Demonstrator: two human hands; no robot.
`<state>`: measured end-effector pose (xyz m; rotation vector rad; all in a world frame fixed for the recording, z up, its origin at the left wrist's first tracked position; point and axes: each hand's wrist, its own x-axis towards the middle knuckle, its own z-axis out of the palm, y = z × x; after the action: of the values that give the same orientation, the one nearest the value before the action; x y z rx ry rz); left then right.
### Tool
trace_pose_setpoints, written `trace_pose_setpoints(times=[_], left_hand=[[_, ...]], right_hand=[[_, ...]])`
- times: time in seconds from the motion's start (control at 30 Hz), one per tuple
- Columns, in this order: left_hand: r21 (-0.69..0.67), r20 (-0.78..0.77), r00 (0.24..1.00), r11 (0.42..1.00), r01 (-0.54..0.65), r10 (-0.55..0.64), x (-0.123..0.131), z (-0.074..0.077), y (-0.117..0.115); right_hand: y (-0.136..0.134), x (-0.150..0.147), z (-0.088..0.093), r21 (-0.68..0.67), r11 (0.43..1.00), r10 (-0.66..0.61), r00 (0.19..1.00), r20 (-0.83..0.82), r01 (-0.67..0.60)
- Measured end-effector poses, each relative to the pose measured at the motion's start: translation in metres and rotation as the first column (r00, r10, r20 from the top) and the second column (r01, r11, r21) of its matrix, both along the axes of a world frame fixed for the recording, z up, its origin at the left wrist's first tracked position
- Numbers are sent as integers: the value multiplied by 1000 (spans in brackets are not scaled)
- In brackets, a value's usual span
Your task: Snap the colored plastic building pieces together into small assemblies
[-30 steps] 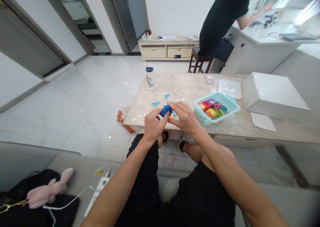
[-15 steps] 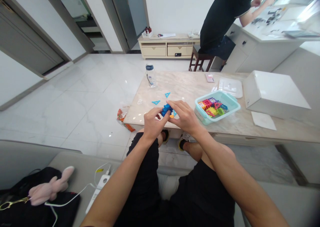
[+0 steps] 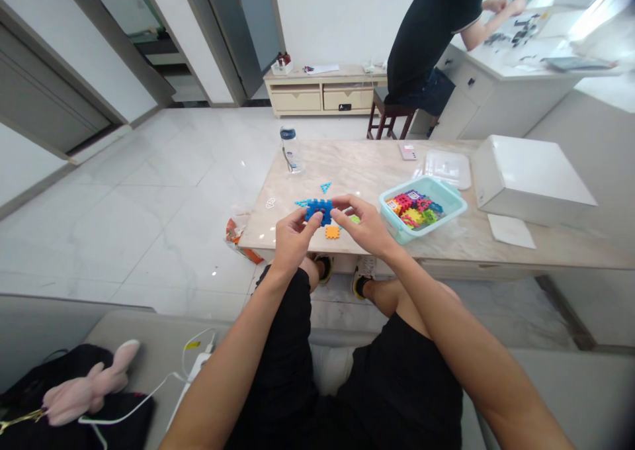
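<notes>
Between my two hands, above the near edge of the table, is a dark blue toothed building block [image 3: 319,211], its flat face turned toward me. My left hand [image 3: 294,237] pinches its left side with thumb and fingers. On the right side, my right hand [image 3: 361,224] grips it with thumb and fingertips. Below it lies an orange toothed piece [image 3: 332,233]. A light green piece [image 3: 354,219] shows partly behind my right fingers. Farther back is a light blue triangle piece [image 3: 325,188]; another light blue piece [image 3: 300,203] is partly hidden behind the block.
A pale teal bin [image 3: 459,206] of colourful blocks stands right on the marble-look table [image 3: 357,165]. Behind are a clear lid [image 3: 448,169], a phone [image 3: 407,151] and a white box [image 3: 536,179]. A water bottle [image 3: 292,151] stands back left. A person [image 3: 431,33] sits at a far counter.
The blue block has been turned so its flat face shows, and my hands have spread slightly apart around it. The orange piece is now more visible. The whole view has shifted a little.
</notes>
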<state>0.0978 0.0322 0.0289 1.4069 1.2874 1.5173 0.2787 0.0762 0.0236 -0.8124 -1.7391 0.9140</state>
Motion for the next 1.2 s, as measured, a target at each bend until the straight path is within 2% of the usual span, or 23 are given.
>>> trace_pose_setpoints(times=[0.17, 0.33, 0.43, 0.53, 0.6, 0.67, 0.73, 0.8, 0.87, 0.93, 1.07, 1.2], left_hand=[[0, -57, 998, 1000, -17, 17, 4, 1, 1], [-61, -98, 987, 991, 121, -127, 7, -1, 0], [-142, -219, 961, 980, 141, -170, 7, -5, -1], [-228, -424, 880, 965, 127, -216, 4, -8, 1], [-252, -498, 810, 946, 206, -309, -1, -8, 2], [-280, -534, 746, 916, 289, -398, -8, -8, 1], [-315, -562, 693, 891, 327, -452, -16, -10, -1], [-347, -583, 655, 876, 336, -482, -25, -13, -2], [-378, -594, 616, 856, 353, -517, -35, -19, -2], [-408, -602, 570, 829, 382, -559, -44, -24, -2], [-444, -629, 473, 785, 433, -617, -63, -33, -3], [-422, -645, 461, 787, 451, -610, -75, -39, -4]], right_hand=[[-6, 1, 4, -91, 995, -41, 997, -59, 36], [-8, 14, 2, -215, 977, -30, 994, -106, 6], [-3, 24, -2, -305, 950, 38, 994, -104, -68], [13, 44, -9, -383, 916, 93, 992, -86, -119], [23, 66, -13, -401, 916, 24, 1000, 1, -21], [29, 92, -17, -358, 908, -169, 972, 164, 219], [34, 120, -22, -273, 842, -370, 868, 332, 464], [39, 145, -30, -165, 725, -544, 703, 458, 668], [45, 166, -41, -99, 608, -633, 556, 539, 788], [52, 183, -51, -95, 534, -643, 476, 600, 840], [75, 203, -63, -60, 475, -642, 392, 659, 878], [116, 204, -66, -213, 397, -656, 438, 615, 893]])
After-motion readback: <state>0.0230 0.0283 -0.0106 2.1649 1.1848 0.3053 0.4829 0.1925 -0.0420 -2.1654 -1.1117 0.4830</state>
